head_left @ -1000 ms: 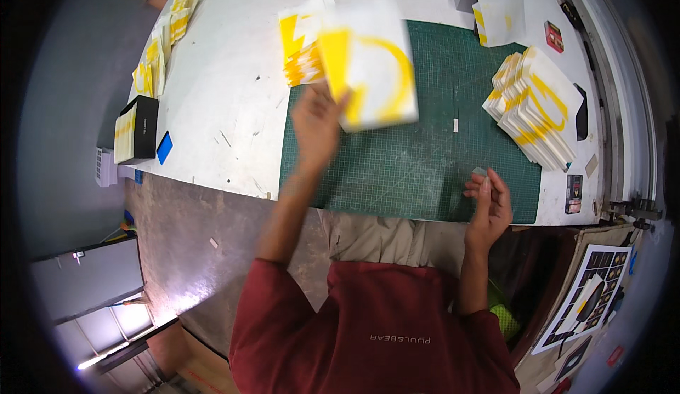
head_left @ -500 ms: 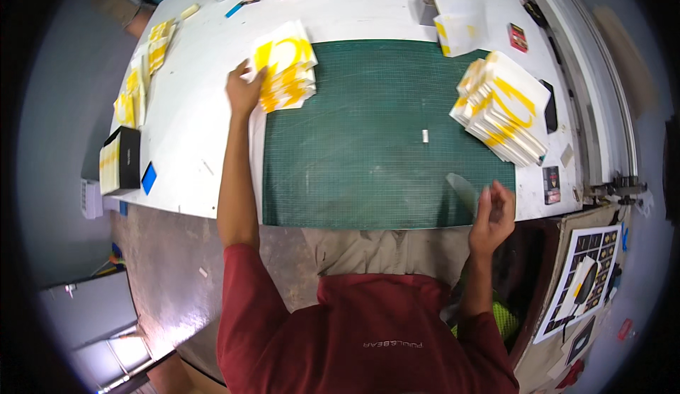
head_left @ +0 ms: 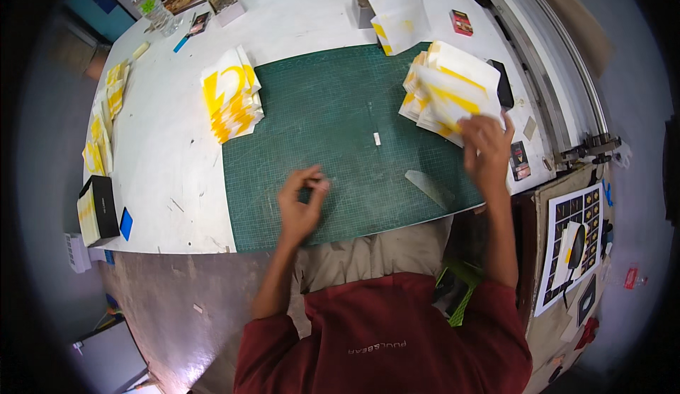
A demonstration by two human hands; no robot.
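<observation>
My right hand (head_left: 487,146) is at the near right corner of a stack of white paper pieces with yellow print (head_left: 433,114). Its fingers are pinched on the top piece (head_left: 460,89), which looks slightly raised and blurred. My left hand (head_left: 303,199) hovers over the near part of the green cutting mat (head_left: 319,104). Its fingers are loosely curled, the thumb apart, with nothing seen in them. A second fanned stack of the same pieces (head_left: 232,96) lies across the mat's left edge. Near my right hand a translucent, pointed flat piece (head_left: 428,187) rests on the mat.
A small white piece (head_left: 377,139) lies mid-mat. Behind stand a grey box with a loose printed sheet (head_left: 400,22) and a red small box (head_left: 461,23). More printed pieces (head_left: 97,143) and a black box (head_left: 105,206) line the left. A metal rail (head_left: 559,82) runs along the right.
My left hand has left the left stack and moved toward me, over the mat. My right hand has gone up to the right stack and pinched its top piece. The view has shifted.
</observation>
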